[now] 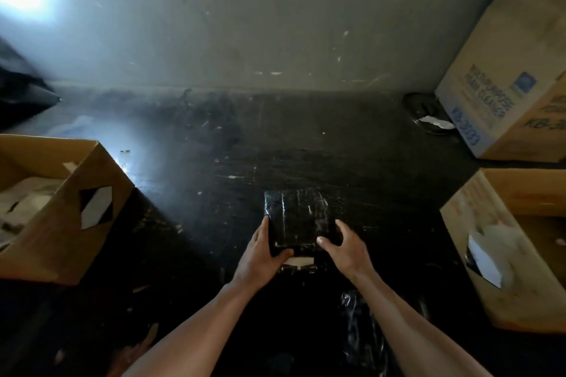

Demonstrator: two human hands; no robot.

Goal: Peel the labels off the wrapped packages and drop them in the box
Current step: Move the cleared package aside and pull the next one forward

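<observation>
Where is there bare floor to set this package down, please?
The widest bare floor lies beyond the package, bordered by the wall, the left box and the printed box. The right side is crowded: right box, printed box and a metal dish sit close.

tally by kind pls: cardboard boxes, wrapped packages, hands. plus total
Cardboard boxes: 3 (left open box, right open box, printed box)
Wrapped packages: 1 (black wrapped package; glossy wrap nearer the camera is too dark to count)
Hands: 2 (left hand, right hand)
Total: 6
</observation>
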